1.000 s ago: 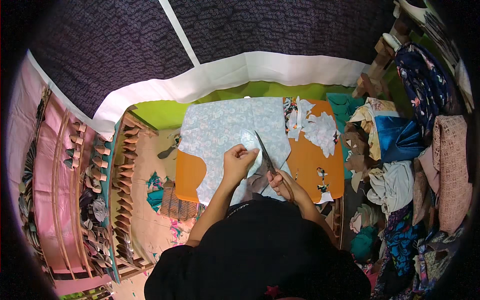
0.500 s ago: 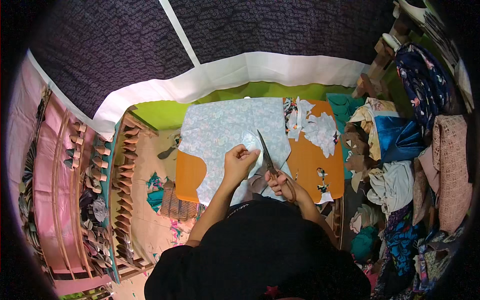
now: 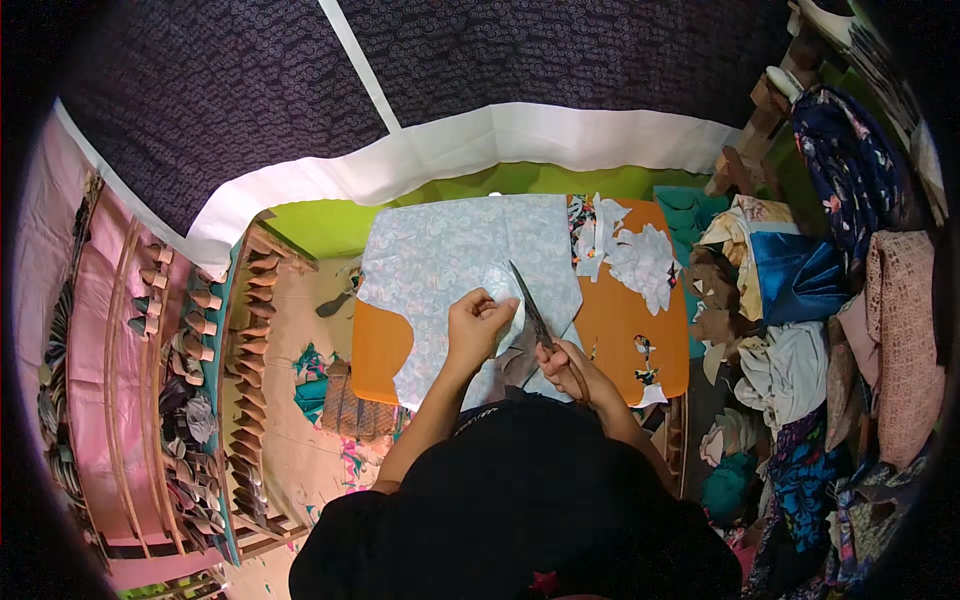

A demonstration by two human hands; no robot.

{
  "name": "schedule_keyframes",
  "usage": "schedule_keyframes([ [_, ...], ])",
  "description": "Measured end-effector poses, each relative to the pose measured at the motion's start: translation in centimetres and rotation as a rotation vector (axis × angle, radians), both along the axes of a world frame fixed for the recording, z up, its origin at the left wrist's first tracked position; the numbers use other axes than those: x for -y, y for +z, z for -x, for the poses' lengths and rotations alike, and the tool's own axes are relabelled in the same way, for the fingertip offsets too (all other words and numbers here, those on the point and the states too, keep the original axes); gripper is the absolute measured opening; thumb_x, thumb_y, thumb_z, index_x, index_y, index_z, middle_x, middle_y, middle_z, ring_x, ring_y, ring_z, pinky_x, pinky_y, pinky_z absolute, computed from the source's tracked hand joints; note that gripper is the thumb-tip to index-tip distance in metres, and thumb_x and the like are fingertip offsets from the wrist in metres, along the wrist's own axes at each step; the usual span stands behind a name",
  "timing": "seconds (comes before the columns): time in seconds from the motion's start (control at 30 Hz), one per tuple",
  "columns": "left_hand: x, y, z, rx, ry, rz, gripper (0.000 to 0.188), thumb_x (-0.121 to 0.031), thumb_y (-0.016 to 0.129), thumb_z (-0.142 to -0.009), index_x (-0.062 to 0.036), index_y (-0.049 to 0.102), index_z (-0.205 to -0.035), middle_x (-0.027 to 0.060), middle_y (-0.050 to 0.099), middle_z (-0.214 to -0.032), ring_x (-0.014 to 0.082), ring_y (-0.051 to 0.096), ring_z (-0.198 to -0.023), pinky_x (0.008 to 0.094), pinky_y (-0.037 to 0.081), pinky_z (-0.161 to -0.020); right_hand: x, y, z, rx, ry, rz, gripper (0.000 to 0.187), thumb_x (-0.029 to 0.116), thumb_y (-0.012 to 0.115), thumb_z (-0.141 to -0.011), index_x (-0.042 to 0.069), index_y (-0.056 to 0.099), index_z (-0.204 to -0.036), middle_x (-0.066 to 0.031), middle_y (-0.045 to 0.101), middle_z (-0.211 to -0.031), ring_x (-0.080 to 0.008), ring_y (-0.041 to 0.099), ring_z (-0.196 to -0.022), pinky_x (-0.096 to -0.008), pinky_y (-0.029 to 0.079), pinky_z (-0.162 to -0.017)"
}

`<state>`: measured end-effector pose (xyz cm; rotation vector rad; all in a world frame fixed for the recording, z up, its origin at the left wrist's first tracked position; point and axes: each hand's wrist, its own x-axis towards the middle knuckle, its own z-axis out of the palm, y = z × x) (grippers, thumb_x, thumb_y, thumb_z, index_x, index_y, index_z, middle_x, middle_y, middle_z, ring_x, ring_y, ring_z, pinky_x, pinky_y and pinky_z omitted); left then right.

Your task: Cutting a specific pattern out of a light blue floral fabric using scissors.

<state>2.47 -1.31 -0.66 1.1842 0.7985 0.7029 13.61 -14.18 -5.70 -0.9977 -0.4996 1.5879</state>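
Observation:
My right hand is closed around the handles of a pair of large dark scissors. Their blades point up and away from me, over the pale cloth. Just left of the blades, my left hand is closed in a pinch on a small white piece, whose material I cannot make out. The piece lies along the blades on their left side. Below both hands, a light grey-blue cloth with a faint floral pattern is spread over an orange table and overhangs its near edge.
White and dark floral scraps lie on the table's right side. Folded and heaped fabrics crowd the right. Racks of wooden shoe lasts stand at the left. A dark patterned curtain with a white border hangs beyond the table.
The scissors have tipped slightly to the left, and their blades look closer together. My right hand has turned a little with them; my left hand stays almost in place.

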Motion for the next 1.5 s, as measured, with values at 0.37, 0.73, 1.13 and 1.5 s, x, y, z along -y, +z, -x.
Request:
schedule_keyframes([
  [0.37, 0.1, 0.1, 0.1, -0.068, -0.018, -0.048, 0.022, -0.009, 0.063, -0.073, -0.0049, 0.045, -0.061, -0.0008, 0.046, -0.051, 0.0036, 0.039, -0.039, 0.0185, 0.026, -0.032, -0.3, 2.4, -0.1, 0.194, 0.014, -0.011, 0.031, 0.041, 0.038, -0.084, 0.011, 0.044, -0.080, 0.0069, 0.032, -0.057, -0.0039, 0.026, -0.046, -0.0173, 0.022, -0.041],
  [0.73, -0.9, -1.0, 0.8, -0.083, -0.094, -0.063, 0.020, -0.011, 0.063, -0.073, -0.0037, 0.046, -0.066, 0.0002, 0.051, -0.057, 0.0028, 0.041, -0.044, 0.0178, 0.029, -0.036, -0.2, 1.0, -1.0, 0.625, 0.059, -0.179, 0.046, 0.054, 0.045, -0.077, 0.009, 0.038, -0.068, 0.0050, 0.032, -0.055, -0.0052, 0.031, -0.045, -0.0203, 0.027, -0.040],
  [1.13, -1.2, -1.6, 0.4, -0.056, 0.001, -0.114, 0.011, -0.012, 0.060, -0.076, -0.0020, 0.056, -0.077, -0.0019, 0.053, -0.061, 0.0024, 0.044, -0.052, 0.0172, 0.034, -0.046, 0.2, 0.9, -1.2, 0.179, 0.035, 0.064, 0.016, 0.016, 0.045, -0.084, 0.000, 0.047, -0.083, 0.0027, 0.039, -0.065, -0.0072, 0.036, -0.058, -0.0213, 0.034, -0.053],
  [1.5, -0.9, -0.3, 0.8, -0.092, 0.057, -0.052, 0.010, -0.013, 0.058, -0.077, -0.0027, 0.055, -0.076, -0.0035, 0.050, -0.058, 0.0013, 0.041, -0.047, 0.0171, 0.029, -0.041, 1.2, 1.3, -2.1, 1.106, -0.087, 0.049, 0.061, 0.036, 0.074, -0.059, -0.004, 0.045, -0.095, -0.0107, 0.053, -0.076, -0.0195, 0.053, -0.070, -0.0301, 0.042, -0.061],
])
